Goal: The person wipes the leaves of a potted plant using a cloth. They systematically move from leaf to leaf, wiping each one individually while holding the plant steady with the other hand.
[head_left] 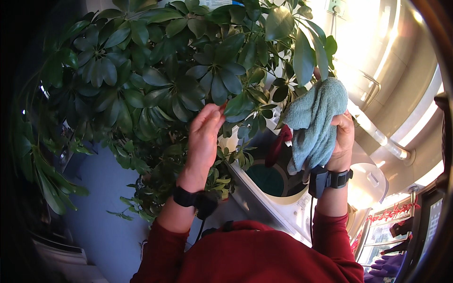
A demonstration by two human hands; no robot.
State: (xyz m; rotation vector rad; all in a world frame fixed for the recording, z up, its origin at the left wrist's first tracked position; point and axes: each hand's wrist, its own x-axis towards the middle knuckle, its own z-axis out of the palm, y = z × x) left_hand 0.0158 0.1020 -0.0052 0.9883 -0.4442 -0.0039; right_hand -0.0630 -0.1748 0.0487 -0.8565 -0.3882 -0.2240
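Note:
A large leafy potted plant, apparently a schefflera (212,78), fills the upper middle, its glossy leaves spreading in whorls. My left hand (205,136) is raised at its lower foliage, with fingertips against or just behind a green leaf (238,105). Whether they pinch that leaf cannot be made out. My right hand (342,138) grips a bunched blue-green terry cloth (315,116), which hangs down in folds beside the plant's right-hand leaves. The cloth covers most of the right fingers. Both wrists wear black strapped devices with cables.
Below the cloth is a white appliance (283,212) with an open round tub (267,178). Dark red fabric (279,145) hangs over it. Along the right wall runs a pale pipe (382,139), with a wall socket (335,7) higher up. Purple gloves (387,265) hang at lower right.

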